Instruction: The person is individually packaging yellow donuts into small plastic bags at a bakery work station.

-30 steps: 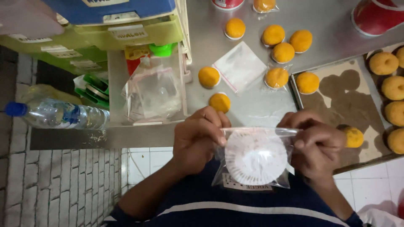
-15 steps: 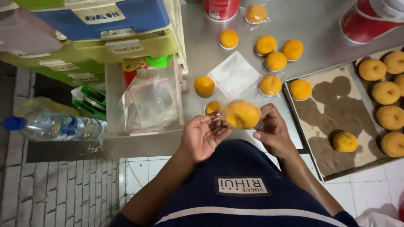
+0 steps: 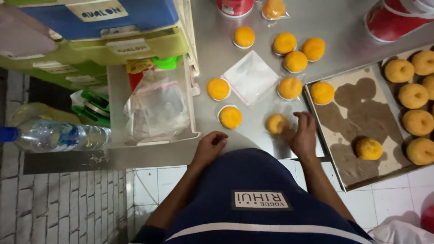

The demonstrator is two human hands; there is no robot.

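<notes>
My right hand (image 3: 303,135) lies on the steel table, fingers on the clear bag of an orange round bun (image 3: 275,123) near the front edge. My left hand (image 3: 210,147) rests at the table edge with its fingers curled and nothing in it. Close to it sits a bun in a white paper cup (image 3: 230,117). Several more cupped buns (image 3: 289,88) are spread behind, and a flat empty clear bag (image 3: 251,77) lies among them.
A paper-lined baking tray (image 3: 357,99) at the right carries several buns (image 3: 413,95). A clear bin of plastic bags (image 3: 156,108) stands left of my hands. Blue and green boxes (image 3: 104,27), a water bottle (image 3: 58,135) and red containers (image 3: 393,20) ring the table.
Both hands held a bag with a bun up near my chest. My right hand has lowered the bagged bun onto the table, and my left hand has let go and dropped to the edge.
</notes>
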